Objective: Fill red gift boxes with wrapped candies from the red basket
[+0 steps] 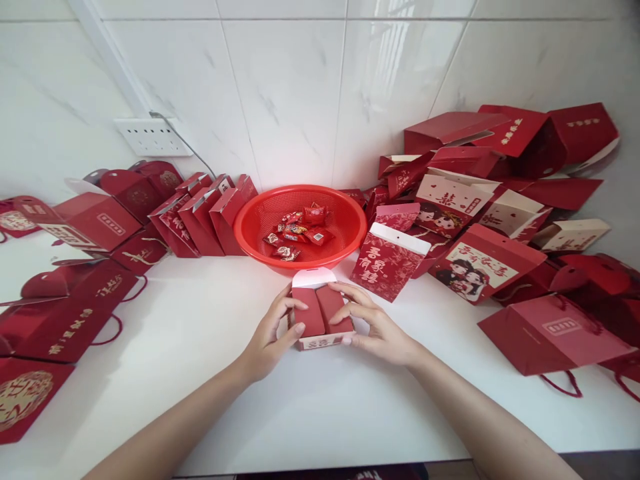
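Glossy veined tiles (290,100) back one smooth white table (240,413). On it sits one small card box (313,323): the left hand (273,333) grips its left side with bent fingers, the right hand (377,327) its right, both touching two red flaps (332,304). Just beyond stands one round, perforated plastic basket (254,220) with several shiny wrapped sweets (319,235). Three slim cartons (203,223) stand left of it; other packets (555,333) overlap too much to count.

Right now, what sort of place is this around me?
Probably an indoor work area, perhaps in a home or small shop; I can't tell which. It shows in the white table, the tiled wall behind it, and the many red boxes on both sides.
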The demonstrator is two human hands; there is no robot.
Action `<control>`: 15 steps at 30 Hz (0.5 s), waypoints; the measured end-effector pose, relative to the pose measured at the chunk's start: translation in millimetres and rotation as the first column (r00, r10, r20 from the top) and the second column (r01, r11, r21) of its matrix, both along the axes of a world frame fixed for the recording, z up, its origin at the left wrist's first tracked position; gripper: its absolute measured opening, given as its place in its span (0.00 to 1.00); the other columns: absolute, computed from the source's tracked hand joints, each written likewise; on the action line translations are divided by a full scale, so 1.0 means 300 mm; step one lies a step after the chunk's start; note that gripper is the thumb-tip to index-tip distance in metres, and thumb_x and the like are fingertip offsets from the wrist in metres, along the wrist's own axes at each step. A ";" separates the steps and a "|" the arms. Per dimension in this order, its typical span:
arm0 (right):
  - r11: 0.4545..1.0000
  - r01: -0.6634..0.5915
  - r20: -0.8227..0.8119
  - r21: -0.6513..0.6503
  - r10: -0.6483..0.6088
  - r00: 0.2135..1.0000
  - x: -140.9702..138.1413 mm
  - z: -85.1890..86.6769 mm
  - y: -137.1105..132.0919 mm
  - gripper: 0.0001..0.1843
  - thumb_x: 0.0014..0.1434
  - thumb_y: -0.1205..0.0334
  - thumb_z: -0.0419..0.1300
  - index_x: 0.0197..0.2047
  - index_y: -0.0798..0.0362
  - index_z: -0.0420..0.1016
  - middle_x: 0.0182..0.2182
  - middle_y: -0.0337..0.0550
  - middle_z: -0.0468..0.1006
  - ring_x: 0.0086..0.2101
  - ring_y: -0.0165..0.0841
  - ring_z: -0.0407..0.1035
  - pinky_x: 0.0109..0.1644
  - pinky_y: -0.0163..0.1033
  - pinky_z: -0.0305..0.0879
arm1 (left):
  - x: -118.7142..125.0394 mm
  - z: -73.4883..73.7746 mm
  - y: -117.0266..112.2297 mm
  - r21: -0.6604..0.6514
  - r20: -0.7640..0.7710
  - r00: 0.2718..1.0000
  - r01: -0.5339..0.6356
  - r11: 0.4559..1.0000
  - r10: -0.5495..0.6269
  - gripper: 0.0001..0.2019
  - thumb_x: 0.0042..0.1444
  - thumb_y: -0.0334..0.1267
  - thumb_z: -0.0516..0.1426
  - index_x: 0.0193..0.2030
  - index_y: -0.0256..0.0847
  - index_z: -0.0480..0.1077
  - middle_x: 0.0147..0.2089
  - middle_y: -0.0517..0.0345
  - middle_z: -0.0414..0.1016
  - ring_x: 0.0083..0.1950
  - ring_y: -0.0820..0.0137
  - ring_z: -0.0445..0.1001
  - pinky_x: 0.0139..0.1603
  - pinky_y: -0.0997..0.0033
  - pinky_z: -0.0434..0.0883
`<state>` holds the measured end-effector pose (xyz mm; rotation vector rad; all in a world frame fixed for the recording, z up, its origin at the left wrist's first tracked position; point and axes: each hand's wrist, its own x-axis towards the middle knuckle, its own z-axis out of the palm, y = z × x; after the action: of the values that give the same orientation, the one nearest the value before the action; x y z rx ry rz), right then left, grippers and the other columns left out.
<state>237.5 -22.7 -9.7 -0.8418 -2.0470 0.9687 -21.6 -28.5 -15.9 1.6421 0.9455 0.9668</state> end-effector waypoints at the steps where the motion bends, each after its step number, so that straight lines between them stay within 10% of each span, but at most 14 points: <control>1: 0.998 0.040 -0.038 -0.039 -0.042 0.998 -0.016 -0.010 -0.006 0.10 0.64 0.52 0.61 0.43 0.48 0.78 0.68 0.48 0.59 0.68 0.44 0.51 0.71 0.52 0.49 | 0.013 -0.009 0.004 -0.090 0.113 0.992 -0.045 0.995 0.056 0.14 0.63 0.44 0.59 0.54 0.48 0.65 0.73 0.51 0.55 0.69 0.54 0.62 0.63 0.55 0.67; 7: 0.927 0.148 -0.338 -0.343 -0.269 0.902 -0.110 -0.088 -0.030 0.24 0.66 0.51 0.58 0.63 0.42 0.59 0.68 0.47 0.57 0.65 0.40 0.57 0.66 0.49 0.59 | 0.068 -0.009 0.019 -0.357 0.302 0.888 -0.233 0.905 0.348 0.23 0.58 0.45 0.63 0.58 0.45 0.64 0.55 0.53 0.75 0.57 0.61 0.72 0.56 0.64 0.70; 15: 0.873 0.138 -0.378 -0.468 -0.338 0.862 -0.164 -0.104 -0.075 0.29 0.67 0.48 0.55 0.68 0.42 0.54 0.68 0.44 0.58 0.66 0.40 0.56 0.67 0.47 0.60 | 0.037 0.073 -0.043 0.029 -0.039 0.968 -0.247 0.969 0.248 0.15 0.65 0.38 0.54 0.58 0.42 0.68 0.57 0.52 0.74 0.53 0.64 0.74 0.56 0.63 0.70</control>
<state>188.4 -45.3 -40.8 -0.9642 -1.3097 1.3467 -10.4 -41.5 5.9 1.5949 1.1932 1.1178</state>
